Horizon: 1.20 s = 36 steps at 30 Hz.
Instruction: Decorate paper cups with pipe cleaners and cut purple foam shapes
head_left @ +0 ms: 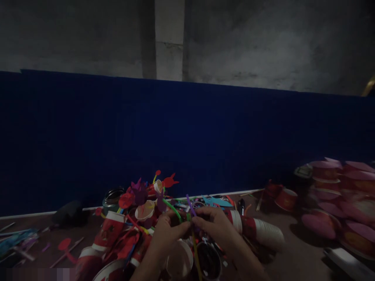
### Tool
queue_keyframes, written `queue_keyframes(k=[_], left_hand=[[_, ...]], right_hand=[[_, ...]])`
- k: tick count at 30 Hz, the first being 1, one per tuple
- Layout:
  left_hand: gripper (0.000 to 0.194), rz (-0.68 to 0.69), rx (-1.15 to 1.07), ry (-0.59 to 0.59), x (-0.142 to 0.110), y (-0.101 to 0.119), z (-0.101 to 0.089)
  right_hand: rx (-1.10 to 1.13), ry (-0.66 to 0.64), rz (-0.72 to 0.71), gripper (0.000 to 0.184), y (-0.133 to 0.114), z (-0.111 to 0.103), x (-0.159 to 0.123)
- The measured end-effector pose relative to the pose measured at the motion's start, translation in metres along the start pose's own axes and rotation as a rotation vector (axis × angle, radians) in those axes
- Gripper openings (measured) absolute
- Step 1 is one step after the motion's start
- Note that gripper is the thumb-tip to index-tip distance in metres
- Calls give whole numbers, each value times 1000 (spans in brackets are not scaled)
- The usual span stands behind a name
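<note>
A grey wall (249, 39) with a pale pillar (170, 39) is rising behind a blue board (181, 132), and a brown table (293, 255) is running along its foot.

Well left of the hands, blue scraps (17, 242) are lying near a dark lump (70, 213), too dim to make out. Nearer, a red disc (64, 244) is resting in front of a jar (113, 202). Red cups (108, 230) are crowding just left of the left hand, and purple cutouts (139, 193) are standing beyond them.

The left hand (166, 230) is pinching a green strip (171, 207), thumb and forefinger nearly together. Between the hands, a yellow strip (195, 249) is hanging from the fingertips; which hand is gripping it, I cannot tell. A white cup (178, 262) is standing below.

The right hand (212, 222) is pinching a purple strip (191, 205), its fingers bent and almost closed. Teal cutouts (216, 201) are lying beyond it, and a cup stack (268, 234) is lying just to its right. Farther right, pink pieces (322, 220) are piling up, blurred.
</note>
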<state>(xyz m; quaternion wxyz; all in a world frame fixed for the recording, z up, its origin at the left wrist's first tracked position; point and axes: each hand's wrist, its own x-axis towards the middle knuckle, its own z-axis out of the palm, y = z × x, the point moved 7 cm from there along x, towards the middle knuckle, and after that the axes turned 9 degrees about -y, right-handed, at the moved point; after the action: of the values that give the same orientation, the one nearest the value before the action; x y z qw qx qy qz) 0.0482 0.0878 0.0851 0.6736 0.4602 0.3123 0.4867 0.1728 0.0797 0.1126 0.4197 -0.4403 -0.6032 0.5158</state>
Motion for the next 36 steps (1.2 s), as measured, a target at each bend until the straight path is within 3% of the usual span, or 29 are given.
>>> queue_keyframes(k=[7, 13, 19, 23, 31, 34, 36], left_hand=[[35, -74, -21, -59, -4, 0, 2], [33, -67, 80, -20, -5, 3, -3], [37, -25, 225, -19, 4, -3, -8], [40, -28, 149, -26, 3, -2, -7], [38, -118, 142, -55, -2, 5, 1], [36, -117, 198, -99, -5, 13, -2], [41, -81, 353, -188, -11, 22, -5]], right_hand=[[27, -107, 14, 24, -8, -1, -5], [111, -55, 39, 23, 5, -1, 0], [-81, 9, -105, 11, -7, -4, -1], [-113, 0, -209, 9, -23, 2, -5], [67, -75, -24, 20, 2, 11, 2], [104, 22, -15, 22, 3, 3, 3], [135, 121, -8, 24, 2, -8, 3]])
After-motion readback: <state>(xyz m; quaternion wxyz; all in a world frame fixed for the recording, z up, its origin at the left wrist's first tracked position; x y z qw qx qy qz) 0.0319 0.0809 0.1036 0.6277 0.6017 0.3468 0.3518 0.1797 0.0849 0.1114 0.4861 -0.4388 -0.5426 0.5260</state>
